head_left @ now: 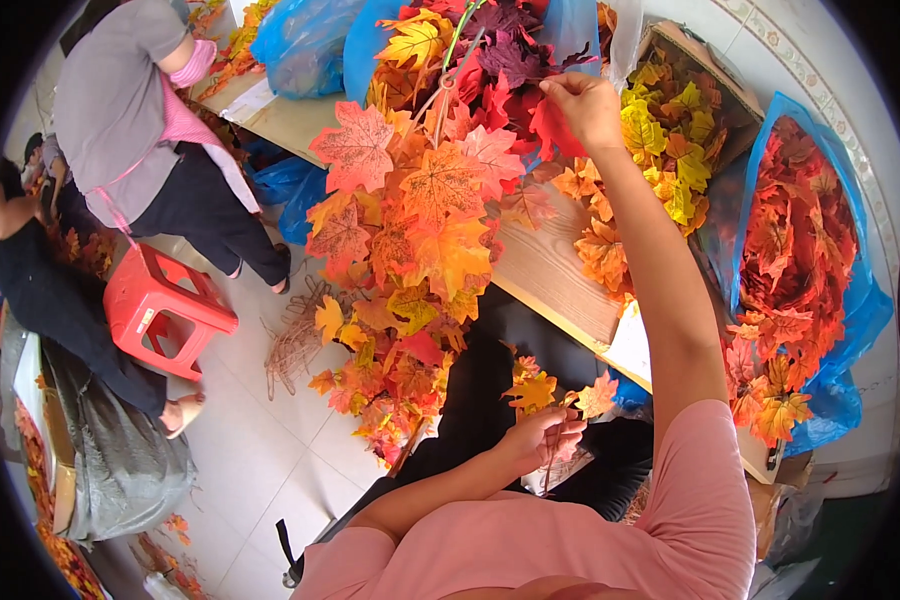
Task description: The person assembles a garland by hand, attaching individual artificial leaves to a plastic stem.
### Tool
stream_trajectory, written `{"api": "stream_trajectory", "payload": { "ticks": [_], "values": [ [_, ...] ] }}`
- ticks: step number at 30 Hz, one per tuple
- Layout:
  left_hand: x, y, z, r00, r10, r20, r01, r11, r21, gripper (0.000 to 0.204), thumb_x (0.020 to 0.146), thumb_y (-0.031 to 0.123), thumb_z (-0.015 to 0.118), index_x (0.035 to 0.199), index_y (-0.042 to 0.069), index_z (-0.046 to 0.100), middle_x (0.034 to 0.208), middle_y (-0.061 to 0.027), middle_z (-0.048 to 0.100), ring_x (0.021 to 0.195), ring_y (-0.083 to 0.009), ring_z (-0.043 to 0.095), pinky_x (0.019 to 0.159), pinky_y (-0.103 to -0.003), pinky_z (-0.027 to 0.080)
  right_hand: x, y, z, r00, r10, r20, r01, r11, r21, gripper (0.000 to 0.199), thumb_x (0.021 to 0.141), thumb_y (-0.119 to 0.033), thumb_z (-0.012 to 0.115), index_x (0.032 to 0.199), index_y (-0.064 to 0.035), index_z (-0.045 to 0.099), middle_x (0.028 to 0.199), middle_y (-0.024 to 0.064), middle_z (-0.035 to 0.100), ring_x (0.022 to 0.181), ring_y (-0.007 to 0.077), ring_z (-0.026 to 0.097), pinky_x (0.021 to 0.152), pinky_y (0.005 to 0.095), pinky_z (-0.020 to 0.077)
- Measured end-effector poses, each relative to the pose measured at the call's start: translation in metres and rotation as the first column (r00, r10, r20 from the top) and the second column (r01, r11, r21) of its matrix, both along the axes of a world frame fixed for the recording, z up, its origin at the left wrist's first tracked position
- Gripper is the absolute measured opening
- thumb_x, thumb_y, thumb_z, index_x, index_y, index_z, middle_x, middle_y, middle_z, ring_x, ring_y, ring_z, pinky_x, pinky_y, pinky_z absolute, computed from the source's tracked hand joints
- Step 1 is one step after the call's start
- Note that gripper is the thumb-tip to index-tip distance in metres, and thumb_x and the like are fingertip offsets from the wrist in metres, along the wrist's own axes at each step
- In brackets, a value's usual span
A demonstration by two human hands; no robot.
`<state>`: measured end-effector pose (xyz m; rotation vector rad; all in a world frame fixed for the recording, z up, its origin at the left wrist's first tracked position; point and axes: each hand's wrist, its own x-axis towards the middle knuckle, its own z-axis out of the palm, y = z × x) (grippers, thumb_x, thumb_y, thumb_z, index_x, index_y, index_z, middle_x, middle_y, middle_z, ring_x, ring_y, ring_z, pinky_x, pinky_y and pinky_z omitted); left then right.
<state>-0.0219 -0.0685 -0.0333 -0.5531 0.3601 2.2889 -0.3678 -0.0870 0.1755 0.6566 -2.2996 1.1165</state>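
Observation:
My left hand (542, 440) is closed low in front of my body on a thin brown stem that carries a few orange and yellow artificial maple leaves (533, 392). My right arm stretches across the table. At its far end my right hand (585, 108) pinches a red artificial maple leaf (553, 125) at the edge of a pile of red and dark purple leaves (500, 45). To the left of both hands hangs a long, thick garland of orange, pink and yellow maple leaves (435, 190), dropping past the table edge toward the floor.
Yellow leaves (670, 150) fill a cardboard box right of my forearm. Beyond it, a blue bag (840, 330) holds red leaves. The wooden table (560, 275) lies under my arm. At left are a red plastic stool (165, 305), a standing person (130, 90) and another person in dark clothes (60, 290).

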Motion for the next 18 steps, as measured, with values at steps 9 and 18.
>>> {"api": "stream_trajectory", "payload": {
  "ticks": [9,18],
  "values": [
    [0.005,0.019,-0.026,0.979,0.191,-0.069,-0.193,0.981,-0.019,0.026,0.092,0.016,0.045,0.112,0.000,0.050,0.107,-0.0105,0.058,0.090,-0.0170,0.059,0.068,-0.022,0.048,0.027,0.035,0.039,0.955,-0.231,-0.186,0.201,0.965,-0.165,0.021,0.078,-0.025,0.065,0.087,-0.0060,0.067,0.071,0.0074,0.066,0.060,0.0152,0.061,0.060,0.0275,0.0470],
    [-0.023,0.008,-0.003,0.972,0.189,-0.141,-0.217,0.950,-0.223,0.018,0.087,0.011,0.050,0.103,0.003,0.052,0.100,-0.0110,0.061,0.089,-0.0172,0.061,0.074,-0.030,0.050,0.264,0.162,0.001,0.925,-0.221,-0.308,0.335,0.857,0.391,0.009,0.077,-0.011,0.063,0.083,-0.0044,0.064,0.076,0.0094,0.061,0.069,0.0229,0.056,0.063,0.0310,0.0442]
  ]
}}
